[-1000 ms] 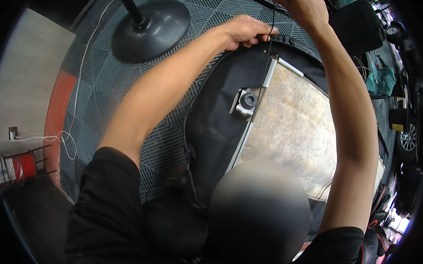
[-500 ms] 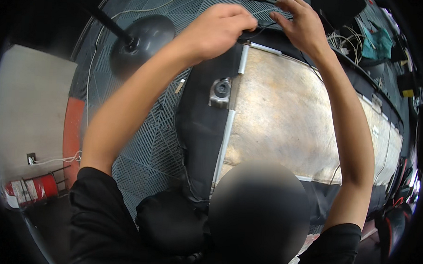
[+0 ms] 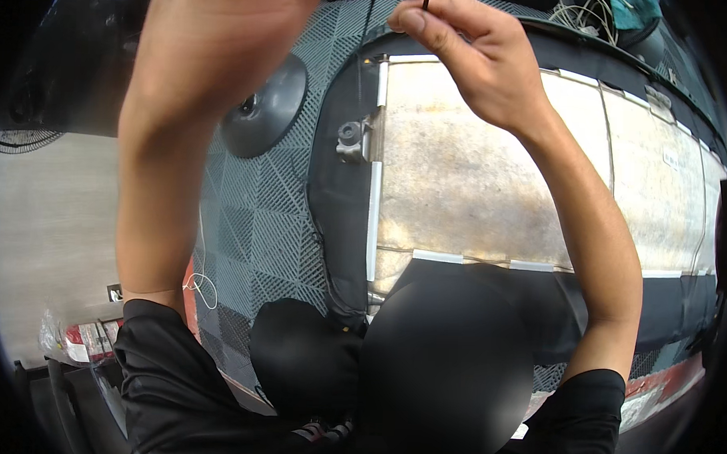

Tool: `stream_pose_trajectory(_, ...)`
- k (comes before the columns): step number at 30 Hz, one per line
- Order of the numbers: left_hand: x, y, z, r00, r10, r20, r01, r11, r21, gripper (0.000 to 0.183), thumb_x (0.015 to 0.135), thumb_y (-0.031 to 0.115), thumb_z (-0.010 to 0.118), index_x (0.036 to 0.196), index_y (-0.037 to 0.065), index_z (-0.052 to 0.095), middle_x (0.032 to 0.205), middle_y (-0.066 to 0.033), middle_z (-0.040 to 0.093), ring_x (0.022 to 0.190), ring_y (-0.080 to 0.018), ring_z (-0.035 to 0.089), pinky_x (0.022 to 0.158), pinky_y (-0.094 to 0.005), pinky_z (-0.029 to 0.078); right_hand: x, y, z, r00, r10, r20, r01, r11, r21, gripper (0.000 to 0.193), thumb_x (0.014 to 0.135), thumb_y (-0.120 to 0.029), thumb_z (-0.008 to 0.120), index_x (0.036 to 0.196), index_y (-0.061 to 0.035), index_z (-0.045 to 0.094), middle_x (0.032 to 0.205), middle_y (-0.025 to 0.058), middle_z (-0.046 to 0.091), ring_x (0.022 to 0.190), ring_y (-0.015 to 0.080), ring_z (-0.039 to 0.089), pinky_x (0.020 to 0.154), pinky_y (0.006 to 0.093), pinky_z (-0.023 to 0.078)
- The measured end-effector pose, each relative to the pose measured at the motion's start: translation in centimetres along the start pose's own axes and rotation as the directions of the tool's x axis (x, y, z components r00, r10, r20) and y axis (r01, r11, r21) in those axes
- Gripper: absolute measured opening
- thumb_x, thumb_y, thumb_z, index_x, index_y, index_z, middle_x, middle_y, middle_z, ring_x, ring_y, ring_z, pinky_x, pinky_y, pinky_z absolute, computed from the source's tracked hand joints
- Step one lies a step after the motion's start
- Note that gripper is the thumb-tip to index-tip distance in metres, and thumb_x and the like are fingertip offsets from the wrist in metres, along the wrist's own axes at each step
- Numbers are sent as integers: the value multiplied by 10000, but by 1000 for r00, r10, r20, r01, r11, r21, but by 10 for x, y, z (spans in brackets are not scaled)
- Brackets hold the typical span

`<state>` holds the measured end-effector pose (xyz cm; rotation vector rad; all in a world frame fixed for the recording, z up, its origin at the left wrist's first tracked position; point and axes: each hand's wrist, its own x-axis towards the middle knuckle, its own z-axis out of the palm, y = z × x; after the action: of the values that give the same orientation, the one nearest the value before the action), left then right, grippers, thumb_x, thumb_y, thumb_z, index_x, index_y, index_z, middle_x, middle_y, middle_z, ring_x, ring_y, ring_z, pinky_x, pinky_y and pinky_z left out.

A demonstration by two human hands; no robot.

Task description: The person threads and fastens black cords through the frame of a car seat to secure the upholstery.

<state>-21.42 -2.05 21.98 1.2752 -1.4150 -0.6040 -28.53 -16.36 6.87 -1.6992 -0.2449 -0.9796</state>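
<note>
With the right hand [image 3: 489,59], pinches a thin dark strand [image 3: 426,2] between thumb and forefinger, seen beyond the upper edge of a black cover [image 3: 338,202] framing a pale panel [image 3: 477,183]; for the left hand [image 3: 230,38], cannot tell the grip, fingertips being cropped at the upper border; suggests a light, limp, perhaps slippery strand; favours a 2-finger pinch near its end.

A panel [image 3: 477,175] lies on the floor tiles [image 3: 256,215].
A stand base [image 3: 281,116] is left of it, partly behind the left hand [image 3: 226,38]; the right hand [image 3: 481,55] overlaps the panel's far edge; cables [image 3: 583,18] and a cloth [image 3: 635,12] lie beyond, rightward.
</note>
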Motion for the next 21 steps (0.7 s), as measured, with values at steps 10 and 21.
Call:
stream_pose_trajectory(10,15,-31,31,963,-40,268,-33,964,264,363,1032,336,534,1097,16,694,890,-73,679,821,-160,635,747,-284,510,-36,-106,-224,901,8,434,-169,927,334,485,1052,-383,372,1421,-68,374,1358,132,357,1216,258,356,1002,430,292)
stream_pose_trajectory(21,-105,-163,105,929,-176,325,4,884,468,215,1003,218,568,1076,54,687,923,-76,653,934,-209,595,904,-394,399,-225,-244,-223,486,807,-336,-853,353,-385,391,917,-254,717,663,-70,484,653,-30,464,626,70,420,584,248,313)
